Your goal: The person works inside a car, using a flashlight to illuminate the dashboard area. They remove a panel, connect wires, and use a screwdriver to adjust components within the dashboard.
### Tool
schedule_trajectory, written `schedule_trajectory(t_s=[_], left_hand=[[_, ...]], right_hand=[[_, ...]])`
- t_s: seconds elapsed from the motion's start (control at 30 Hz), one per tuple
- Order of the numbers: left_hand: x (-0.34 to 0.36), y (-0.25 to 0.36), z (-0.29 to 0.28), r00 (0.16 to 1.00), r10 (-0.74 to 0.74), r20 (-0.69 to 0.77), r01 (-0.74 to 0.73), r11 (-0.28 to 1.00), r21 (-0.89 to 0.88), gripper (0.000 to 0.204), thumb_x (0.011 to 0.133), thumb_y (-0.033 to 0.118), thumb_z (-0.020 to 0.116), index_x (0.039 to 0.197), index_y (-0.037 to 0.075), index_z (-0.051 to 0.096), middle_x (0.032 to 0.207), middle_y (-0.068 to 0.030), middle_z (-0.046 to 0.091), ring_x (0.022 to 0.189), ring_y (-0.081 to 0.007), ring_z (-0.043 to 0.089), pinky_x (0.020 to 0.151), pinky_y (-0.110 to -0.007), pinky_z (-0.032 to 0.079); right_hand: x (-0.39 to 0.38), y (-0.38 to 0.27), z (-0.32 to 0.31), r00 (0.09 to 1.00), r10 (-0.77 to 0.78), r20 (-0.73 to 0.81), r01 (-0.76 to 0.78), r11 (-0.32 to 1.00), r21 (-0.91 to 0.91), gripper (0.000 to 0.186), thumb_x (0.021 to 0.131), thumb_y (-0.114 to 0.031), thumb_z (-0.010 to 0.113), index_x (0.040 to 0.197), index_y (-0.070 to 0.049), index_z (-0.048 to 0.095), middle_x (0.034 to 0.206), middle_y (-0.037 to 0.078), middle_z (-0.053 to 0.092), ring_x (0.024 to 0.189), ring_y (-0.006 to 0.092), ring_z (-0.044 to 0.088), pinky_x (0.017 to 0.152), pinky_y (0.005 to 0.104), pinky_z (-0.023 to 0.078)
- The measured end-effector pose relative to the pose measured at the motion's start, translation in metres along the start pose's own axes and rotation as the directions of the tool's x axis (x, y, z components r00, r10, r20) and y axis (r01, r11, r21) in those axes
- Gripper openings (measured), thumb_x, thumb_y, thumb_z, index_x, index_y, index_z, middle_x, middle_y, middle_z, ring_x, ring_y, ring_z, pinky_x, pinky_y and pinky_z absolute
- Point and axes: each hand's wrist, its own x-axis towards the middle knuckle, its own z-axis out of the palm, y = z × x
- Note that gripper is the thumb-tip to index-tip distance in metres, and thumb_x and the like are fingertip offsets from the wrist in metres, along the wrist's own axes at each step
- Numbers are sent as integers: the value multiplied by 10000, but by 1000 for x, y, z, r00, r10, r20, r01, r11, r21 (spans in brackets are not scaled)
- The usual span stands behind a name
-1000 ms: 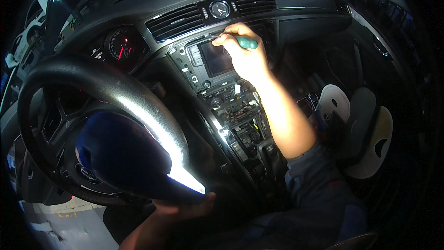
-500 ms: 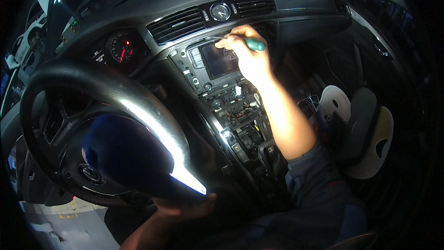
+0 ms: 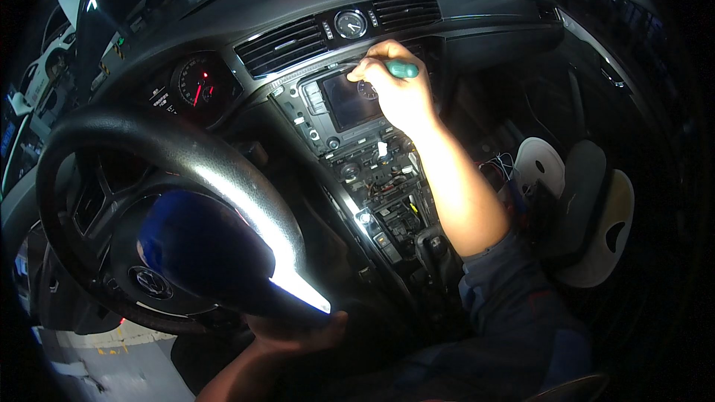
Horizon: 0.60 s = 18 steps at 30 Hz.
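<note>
My left hand (image 3: 298, 333), mostly in shadow, is closed around the lower part of a dark blue work light (image 3: 205, 253) in front of the steering wheel (image 3: 186, 141). The lamp's lit edge throws a bright glare on the rim. At the upper edge of the car's center display unit (image 3: 350, 100), my right hand (image 3: 401, 97) grips a green-handled tool (image 3: 402, 68), seemingly a screwdriver. Its thin shaft points left along the unit's top, and I cannot make out where the tip rests. Below the display the center console (image 3: 387, 179) is stripped of trim, with connectors and wiring exposed.
Air vents (image 3: 283, 45) and a round clock (image 3: 350, 24) sit above the display. To the right lie pale, rounded panels (image 3: 540, 167) and loose wires (image 3: 500, 167). A gear lever (image 3: 430, 242) stands by my right forearm. The instrument cluster (image 3: 195, 82) glows at left.
The view has shifted slightly. The green handle has turned a little in my right hand, which stays at the display's top edge. My left hand still holds the lamp in nearly the same place.
</note>
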Motion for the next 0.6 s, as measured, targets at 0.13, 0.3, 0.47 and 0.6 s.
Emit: schedule_trajectory(t_s=[0.13,0.3,0.47,0.6], left_hand=[[0,0,0,1000,-11,10,11,1000,-1,893,882,597,698,1533,54,416,1500,-198,485,1364,-319,518,1124,-485,440],[0,0,0,999,-28,22,28,1000,-7,902,882,624,686,1533,61,415,1488,-193,491,1351,-319,522,1116,-485,438],[-2,0,1,997,-57,42,57,998,-14,912,882,651,673,1534,68,413,1477,-188,497,1338,-319,526,1107,-486,437],[-6,1,0,990,-116,78,119,993,-26,920,882,672,663,1534,74,411,1468,-183,501,1328,-319,529,1101,-486,435]], right_hand=[[-2,-1,2,1000,-9,4,9,1000,1,74,897,-63,723,915,-5,679,796,30,717,749,86,656,713,261,535],[-3,-3,3,1000,11,7,-11,998,66,78,932,-59,698,956,10,672,819,56,735,777,113,698,731,258,553],[-3,-4,4,999,52,-11,-49,986,157,78,980,-65,670,982,14,667,854,92,752,820,155,739,780,289,593],[-3,-4,4,993,109,-37,-102,981,163,92,1002,-64,648,1007,27,655,880,120,758,830,179,755,805,311,610]])
